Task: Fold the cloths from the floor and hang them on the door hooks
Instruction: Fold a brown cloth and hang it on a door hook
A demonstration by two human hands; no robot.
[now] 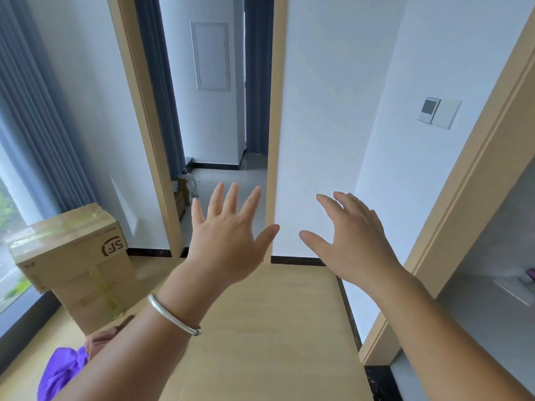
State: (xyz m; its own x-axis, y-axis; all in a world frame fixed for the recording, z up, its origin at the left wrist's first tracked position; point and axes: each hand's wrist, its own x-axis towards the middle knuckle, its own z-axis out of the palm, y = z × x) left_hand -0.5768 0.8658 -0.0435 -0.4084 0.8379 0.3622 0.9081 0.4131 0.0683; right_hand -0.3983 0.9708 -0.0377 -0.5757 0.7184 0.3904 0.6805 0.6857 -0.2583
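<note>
Both of my hands are raised in front of me with fingers spread and nothing in them. My left hand (228, 241), with a silver bangle on its wrist, is in front of the open doorway. My right hand (351, 241) is in front of the white wall. On the floor at the lower left lies a purple cloth (59, 374) with a brownish cloth (104, 338) beside it, both partly hidden behind my left forearm. No door hooks show in this view.
A cardboard box (72, 256) stands on the wooden floor (260, 328) at the left, next to a window with grey curtains. A doorway (220, 175) opens ahead to a tiled room. Another door frame (463, 212) runs along the right.
</note>
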